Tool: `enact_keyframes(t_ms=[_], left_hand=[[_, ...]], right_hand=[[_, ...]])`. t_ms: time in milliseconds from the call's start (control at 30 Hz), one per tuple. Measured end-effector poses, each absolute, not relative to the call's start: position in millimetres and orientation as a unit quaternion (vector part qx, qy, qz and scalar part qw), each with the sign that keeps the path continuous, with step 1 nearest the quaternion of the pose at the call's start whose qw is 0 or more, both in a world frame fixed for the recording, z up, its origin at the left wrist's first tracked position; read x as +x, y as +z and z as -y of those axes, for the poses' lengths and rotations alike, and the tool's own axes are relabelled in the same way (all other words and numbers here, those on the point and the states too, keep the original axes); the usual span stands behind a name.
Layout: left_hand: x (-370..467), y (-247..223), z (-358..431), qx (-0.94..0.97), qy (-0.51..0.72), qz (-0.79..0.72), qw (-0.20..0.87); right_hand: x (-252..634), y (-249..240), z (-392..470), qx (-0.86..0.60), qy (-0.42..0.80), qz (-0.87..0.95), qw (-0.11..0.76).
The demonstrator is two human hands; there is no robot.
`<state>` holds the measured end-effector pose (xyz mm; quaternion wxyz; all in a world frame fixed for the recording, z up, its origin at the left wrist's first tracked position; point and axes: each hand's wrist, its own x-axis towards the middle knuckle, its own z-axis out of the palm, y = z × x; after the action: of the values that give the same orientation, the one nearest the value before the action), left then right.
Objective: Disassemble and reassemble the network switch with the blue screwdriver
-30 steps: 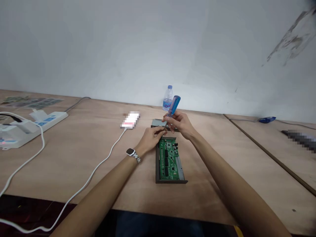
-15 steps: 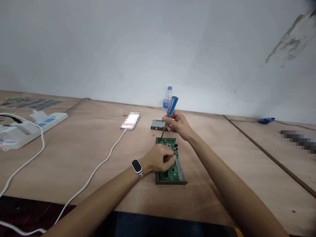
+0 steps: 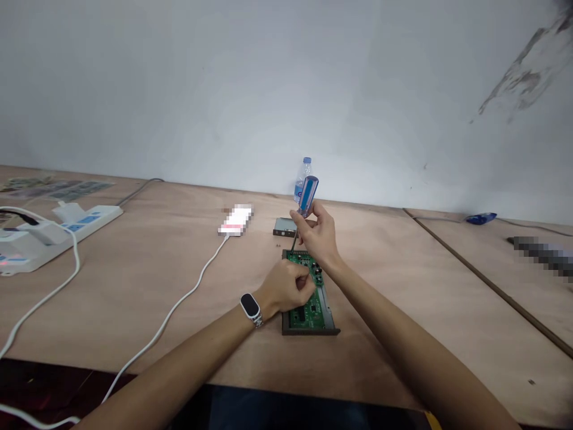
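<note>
The right hand [image 3: 319, 232] is pinching the blue-handled screwdriver [image 3: 308, 196] between thumb and fingers, and the shaft is slanting down to the far left corner of a green circuit board [image 3: 314, 316]; whether the tip is touching, I cannot tell. The left hand [image 3: 289, 283] is resting over the middle of the board with its fingers curled, and whether they are gripping anything is not showing. The board is sitting in a dark frame [image 3: 310, 332] on the worktop [image 3: 380, 370]. Just beyond it a grey box [image 3: 285, 223] is lying, and farther back a water bottle [image 3: 307, 169] is standing. To the left, a white cable [image 3: 192, 291] is trailing from a bright, pixelated device [image 3: 237, 218], and a power strip [image 3: 96, 216] is lying well apart.
</note>
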<state>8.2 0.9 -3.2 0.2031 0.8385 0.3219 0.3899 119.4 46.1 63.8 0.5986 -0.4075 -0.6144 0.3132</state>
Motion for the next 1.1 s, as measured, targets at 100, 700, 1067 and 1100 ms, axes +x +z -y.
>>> enact_keyframes(t_ms=[100,700,1067,1100], left_hand=[[8,-3,-2,0.844,0.382,-0.317,0.202],[9,1,-4,0.847,0.334,-0.346,0.229],[6,-1,-6,0.853,0.319,-0.336,0.238],[6,-1,-6,0.854,0.318,-0.337,0.238]], right_hand=[[126,61,-48,-0.421,0.308,0.627,0.579],[138,43,-55,-0.395,0.262,0.715,0.513],[148,21,-66,-0.396,0.319,0.659,0.555],[149,15,-67,-0.395,0.326,0.651,0.560]])
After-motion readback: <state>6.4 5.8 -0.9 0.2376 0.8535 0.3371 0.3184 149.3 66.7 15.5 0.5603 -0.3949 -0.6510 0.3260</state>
